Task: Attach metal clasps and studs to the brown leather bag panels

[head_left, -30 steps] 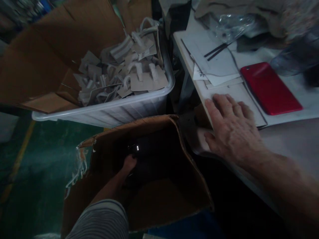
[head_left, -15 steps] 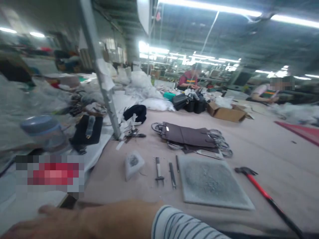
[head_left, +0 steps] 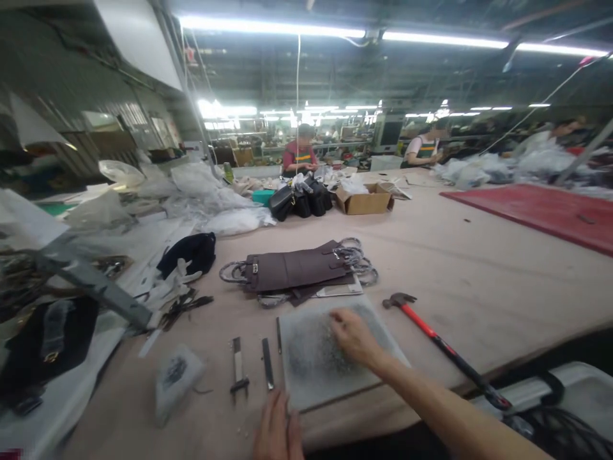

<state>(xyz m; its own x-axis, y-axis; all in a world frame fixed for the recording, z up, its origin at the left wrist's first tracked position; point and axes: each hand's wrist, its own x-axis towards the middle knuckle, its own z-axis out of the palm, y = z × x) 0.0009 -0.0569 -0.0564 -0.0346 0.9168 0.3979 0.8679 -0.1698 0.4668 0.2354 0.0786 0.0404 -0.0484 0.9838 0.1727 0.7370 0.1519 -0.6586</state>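
My right hand is over the worn grey slab, its fingers curled together; whatever they hold, if anything, is too small to make out. At the slab's near left corner my left hand rests on the table edge, fingers stretched out. Just beyond its fingertips lies a dark flat metal tool. Left of that is a two-pronged metal tool, and a thin dark rod lies along the slab's left edge. A claw hammer with a red and black handle lies to the right.
Behind the slab lie stacked dark brown bag pieces with wrapped handles. A white pouch and a metal post are at left. Farther back are black bags, a cardboard box, a red board and co-workers.
The view has swung right. Earlier, one arm in a striped sleeve reached far left; now my right hand is over the slab and my left hand is at the table edge.
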